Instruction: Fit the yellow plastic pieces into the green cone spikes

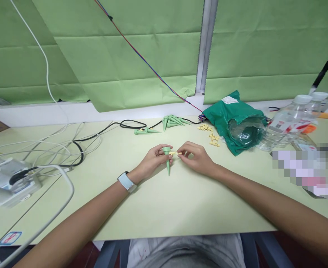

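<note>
Left hand (152, 160) is closed on a green tapered spike (168, 166); a small yellow piece (180, 153) is pinched by the right hand (195, 158).
In the head view, the spike is held over the pale table (197, 208), apparently so that its yellow side fitting (172, 153) is turned toward the pinched piece; loose yellow pieces (213, 137) and other green spikes (173, 121) are laid behind, backed by green blinds (166, 48).

Facing us, creased green sheets (166, 52) hang on either side of a grey upright (207, 44), above a white ledge (110, 111). Below it we see a pale worktop (186, 208), a seam (31, 207) slanting across its left part and soft light on its surface. Under its front edge, dark red floor (87, 257) shows beside blue-grey bars (110, 253).
</note>
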Demonstrator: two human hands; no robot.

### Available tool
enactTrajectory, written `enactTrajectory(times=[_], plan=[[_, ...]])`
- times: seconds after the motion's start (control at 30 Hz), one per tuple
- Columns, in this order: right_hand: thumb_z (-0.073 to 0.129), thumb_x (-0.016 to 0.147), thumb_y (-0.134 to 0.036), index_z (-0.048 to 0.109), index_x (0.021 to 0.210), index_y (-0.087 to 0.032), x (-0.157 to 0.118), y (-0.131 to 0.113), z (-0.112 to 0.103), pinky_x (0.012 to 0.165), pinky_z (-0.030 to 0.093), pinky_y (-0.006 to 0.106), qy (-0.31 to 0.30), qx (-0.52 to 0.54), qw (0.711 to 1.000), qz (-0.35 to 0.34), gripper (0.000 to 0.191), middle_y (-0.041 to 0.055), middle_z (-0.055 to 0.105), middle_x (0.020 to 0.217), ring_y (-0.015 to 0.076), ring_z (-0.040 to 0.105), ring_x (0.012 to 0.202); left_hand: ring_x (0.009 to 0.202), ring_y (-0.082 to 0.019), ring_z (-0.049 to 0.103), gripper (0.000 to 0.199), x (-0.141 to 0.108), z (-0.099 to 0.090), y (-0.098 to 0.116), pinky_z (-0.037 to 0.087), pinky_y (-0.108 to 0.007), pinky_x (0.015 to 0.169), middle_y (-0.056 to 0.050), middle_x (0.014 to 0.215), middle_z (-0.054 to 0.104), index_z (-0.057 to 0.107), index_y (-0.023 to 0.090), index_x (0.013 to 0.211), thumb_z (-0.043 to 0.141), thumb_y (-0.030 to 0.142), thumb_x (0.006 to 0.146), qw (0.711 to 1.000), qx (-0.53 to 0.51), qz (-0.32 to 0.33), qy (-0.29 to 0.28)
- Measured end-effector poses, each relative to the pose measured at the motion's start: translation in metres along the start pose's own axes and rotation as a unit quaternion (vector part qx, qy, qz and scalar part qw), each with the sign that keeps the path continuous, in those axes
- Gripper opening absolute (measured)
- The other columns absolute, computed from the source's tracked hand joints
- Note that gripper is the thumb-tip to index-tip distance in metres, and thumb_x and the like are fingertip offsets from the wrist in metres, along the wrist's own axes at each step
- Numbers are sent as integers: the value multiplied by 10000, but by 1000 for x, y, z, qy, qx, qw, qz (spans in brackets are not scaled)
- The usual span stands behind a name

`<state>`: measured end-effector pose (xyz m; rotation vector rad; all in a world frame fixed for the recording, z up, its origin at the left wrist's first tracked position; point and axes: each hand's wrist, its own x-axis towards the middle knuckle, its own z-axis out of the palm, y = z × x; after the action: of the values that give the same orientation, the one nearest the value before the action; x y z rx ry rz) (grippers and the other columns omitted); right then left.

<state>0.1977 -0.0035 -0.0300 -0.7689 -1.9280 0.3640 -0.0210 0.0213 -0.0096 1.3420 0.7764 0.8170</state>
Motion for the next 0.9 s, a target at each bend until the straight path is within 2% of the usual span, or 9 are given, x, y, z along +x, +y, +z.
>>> enactTrajectory(times=[0.7, 0.9], plan=[[606, 953, -215, 688, 1011, -217, -3, 2, -1, 635, 552, 283, 21, -10, 1000, -10, 101, 50, 673, 937, 135, 630, 710, 807, -189, 686, 437, 0, 0, 0, 527, -397, 846, -35, 867, 671, 653, 170, 1155, 820, 294, 771, 1000, 16, 3, -5], [629, 956, -256, 684, 1000, -221, -2, 1, 3, 658, 557, 290, 3, 5, 1000, 3, 78, 40, 699, 894, 144, 644, 714, 833, -210, 699, 436, -1, 1, 1, 532, -407, 862, -57, 892, 708, 648, 172, 1164, 809, 313, 785, 999, 49, 12, -21]])
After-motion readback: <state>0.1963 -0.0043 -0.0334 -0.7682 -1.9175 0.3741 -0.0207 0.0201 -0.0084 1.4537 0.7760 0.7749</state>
